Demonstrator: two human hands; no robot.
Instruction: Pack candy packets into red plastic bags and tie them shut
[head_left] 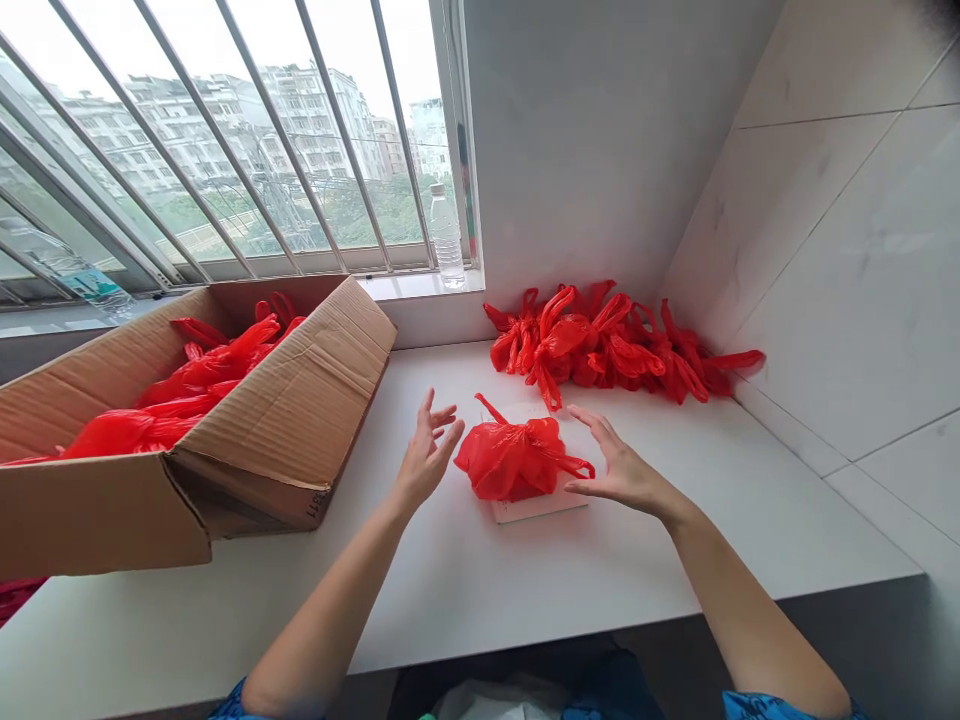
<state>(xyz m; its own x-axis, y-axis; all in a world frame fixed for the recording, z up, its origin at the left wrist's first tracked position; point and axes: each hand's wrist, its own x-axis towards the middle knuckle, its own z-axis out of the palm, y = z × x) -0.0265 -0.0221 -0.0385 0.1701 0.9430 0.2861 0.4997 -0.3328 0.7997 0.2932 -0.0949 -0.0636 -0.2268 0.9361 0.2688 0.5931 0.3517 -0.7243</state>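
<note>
This looks like a home, perhaps its kitchen. A white counter (420,610) meets a tiled wall (847,300) on the right; beyond the barred window (280,130), far left, stand apartment blocks (311,110).

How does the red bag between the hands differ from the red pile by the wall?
The red bag sits alone on a pale flat block; the red pile is many bags crowded together on the white table.
The bag lies between the open left hand and right hand; the pile lies farther back, beyond both.
Both are thin, shiny red plastic with loose ends sticking out.
</note>
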